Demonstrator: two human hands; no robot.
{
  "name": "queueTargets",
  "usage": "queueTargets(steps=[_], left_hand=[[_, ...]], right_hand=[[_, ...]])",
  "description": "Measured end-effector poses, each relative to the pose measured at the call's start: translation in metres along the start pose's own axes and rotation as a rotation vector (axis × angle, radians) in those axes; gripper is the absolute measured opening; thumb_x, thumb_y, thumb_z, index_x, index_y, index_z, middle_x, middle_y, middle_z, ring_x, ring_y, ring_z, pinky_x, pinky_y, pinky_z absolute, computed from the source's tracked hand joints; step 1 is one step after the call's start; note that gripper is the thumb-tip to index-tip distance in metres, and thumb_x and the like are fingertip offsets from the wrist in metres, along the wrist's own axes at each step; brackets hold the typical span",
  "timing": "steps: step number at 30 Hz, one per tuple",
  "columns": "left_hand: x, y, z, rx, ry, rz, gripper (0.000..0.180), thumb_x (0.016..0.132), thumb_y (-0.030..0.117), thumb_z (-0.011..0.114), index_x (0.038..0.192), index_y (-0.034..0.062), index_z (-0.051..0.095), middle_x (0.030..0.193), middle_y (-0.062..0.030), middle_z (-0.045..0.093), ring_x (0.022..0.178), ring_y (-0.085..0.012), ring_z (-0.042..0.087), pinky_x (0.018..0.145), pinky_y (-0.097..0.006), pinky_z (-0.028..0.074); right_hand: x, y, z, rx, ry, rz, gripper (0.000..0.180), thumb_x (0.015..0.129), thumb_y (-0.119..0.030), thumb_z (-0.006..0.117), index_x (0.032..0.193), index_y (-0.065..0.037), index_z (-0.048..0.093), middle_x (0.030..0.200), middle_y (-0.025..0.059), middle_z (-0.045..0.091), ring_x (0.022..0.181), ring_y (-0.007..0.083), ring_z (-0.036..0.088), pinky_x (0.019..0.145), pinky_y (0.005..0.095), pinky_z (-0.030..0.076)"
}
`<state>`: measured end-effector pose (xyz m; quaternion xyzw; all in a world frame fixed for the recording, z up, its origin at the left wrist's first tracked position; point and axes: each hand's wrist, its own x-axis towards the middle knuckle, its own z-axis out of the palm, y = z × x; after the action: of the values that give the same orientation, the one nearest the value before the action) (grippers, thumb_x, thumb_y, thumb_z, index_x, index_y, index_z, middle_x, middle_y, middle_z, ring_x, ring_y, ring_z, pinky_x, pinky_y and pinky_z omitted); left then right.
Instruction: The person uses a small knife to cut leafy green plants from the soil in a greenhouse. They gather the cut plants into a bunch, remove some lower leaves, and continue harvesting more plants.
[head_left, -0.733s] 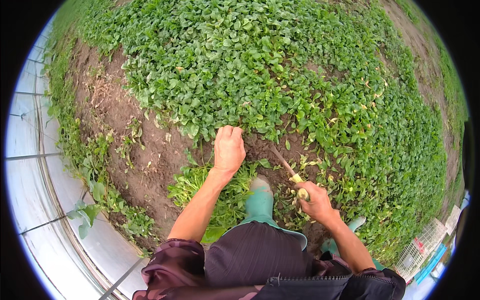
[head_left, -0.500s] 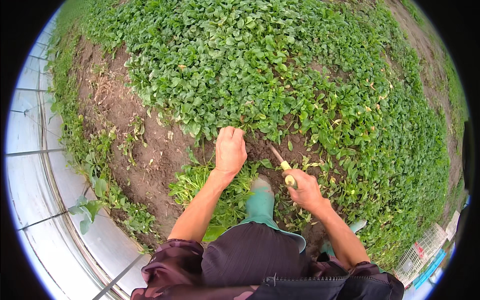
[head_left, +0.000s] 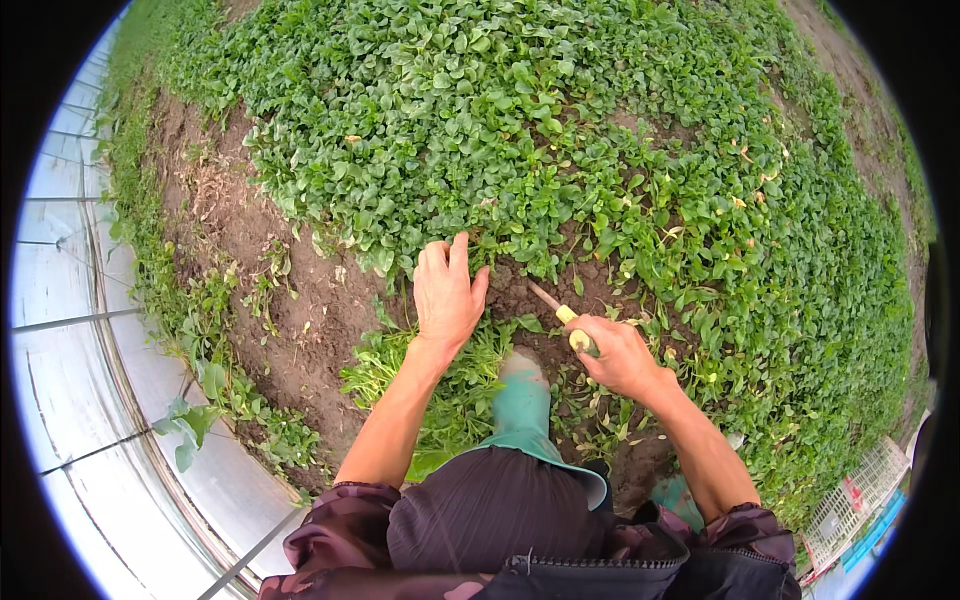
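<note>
At the near edge of a dense bed of leafy greens [head_left: 470, 130], my left hand [head_left: 447, 302] reaches toward the leaves. Its fingers and thumb are apart, and I see nothing held in it; the fingertips partly blend into the foliage. My right hand [head_left: 625, 360] is wrapped round the pale yellow handle of a hand tool [head_left: 568, 317]. The tool's narrow, rust-brown metal shaft points up and left, over the dug soil [head_left: 512, 292] beside my left hand. Its working end is not clearly visible.
Loose cut-looking greens [head_left: 455, 385] lie left of my green boot [head_left: 522, 405]. Bare soil [head_left: 310, 345] stretches farther left, toward a translucent sheeted wall [head_left: 75, 370]. A white plastic crate [head_left: 855, 500] stands at the lower right, beside something blue.
My left hand has loosened from closed fingers to spread ones and shifted slightly left. The right hand and tool have barely moved. The view has shifted a little.
</note>
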<state>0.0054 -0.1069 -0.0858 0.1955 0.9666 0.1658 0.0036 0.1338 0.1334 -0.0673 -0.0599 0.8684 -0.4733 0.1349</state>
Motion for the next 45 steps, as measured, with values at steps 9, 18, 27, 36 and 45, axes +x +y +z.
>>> queueTargets(steps=[9,18,27,36,45], left_hand=[[0.007,-0.003,0.006,0.104,-0.044,0.01,0.01,0.082,0.01,0.07,0.087,0.0023,0.064,0.086,-0.0142,0.058,0.087,-0.0345,0.058,0.075,-0.047,0.049],[0.017,0.018,-0.04,-0.278,0.186,-0.171,0.012,0.086,0.004,0.068,0.098,0.0021,0.069,0.087,-0.0157,0.064,0.084,-0.0328,0.062,0.075,-0.043,0.051],[0.018,-0.002,-0.051,-0.158,-0.275,0.107,0.008,0.09,0.001,0.061,0.094,0.0023,0.068,0.084,-0.0147,0.067,0.08,-0.0279,0.067,0.068,-0.039,0.055],[0.028,0.013,-0.047,-0.726,-0.035,-0.285,0.008,0.092,0.002,0.062,0.098,0.0036,0.067,0.091,-0.0051,0.068,0.078,-0.0132,0.06,0.072,-0.028,0.05],[0.043,0.062,-0.041,-1.826,-0.393,-0.523,0.021,0.096,0.014,0.065,0.115,0.0071,0.061,0.113,-0.0136,0.069,0.102,-0.0303,0.068,0.091,-0.048,0.054]], right_hand=[[-0.064,-0.003,-0.006,0.116,0.033,0.172,0.031,0.078,0.002,0.069,0.106,-0.008,0.06,0.092,0.0153,0.067,0.082,0.0393,0.067,0.069,0.0437,0.055],[-0.078,0.007,-0.005,0.09,0.072,0.14,0.032,0.078,0.001,0.069,0.106,-0.01,0.061,0.093,0.0133,0.067,0.077,0.0376,0.067,0.065,0.043,0.055],[-0.08,0.006,-0.01,0.096,0.016,0.153,0.032,0.078,-0.002,0.071,0.107,-0.01,0.062,0.098,0.0153,0.069,0.083,0.0388,0.068,0.07,0.0437,0.057],[-0.083,0.008,-0.016,-0.013,-0.033,0.138,0.037,0.08,-0.006,0.071,0.113,-0.014,0.059,0.093,0.014,0.066,0.081,0.0377,0.066,0.068,0.0454,0.054],[-0.054,-0.011,-0.042,0.125,0.351,0.042,0.019,0.082,-0.014,0.078,0.087,-0.002,0.064,0.091,0.0112,0.065,0.085,0.0295,0.064,0.075,0.0394,0.052]])
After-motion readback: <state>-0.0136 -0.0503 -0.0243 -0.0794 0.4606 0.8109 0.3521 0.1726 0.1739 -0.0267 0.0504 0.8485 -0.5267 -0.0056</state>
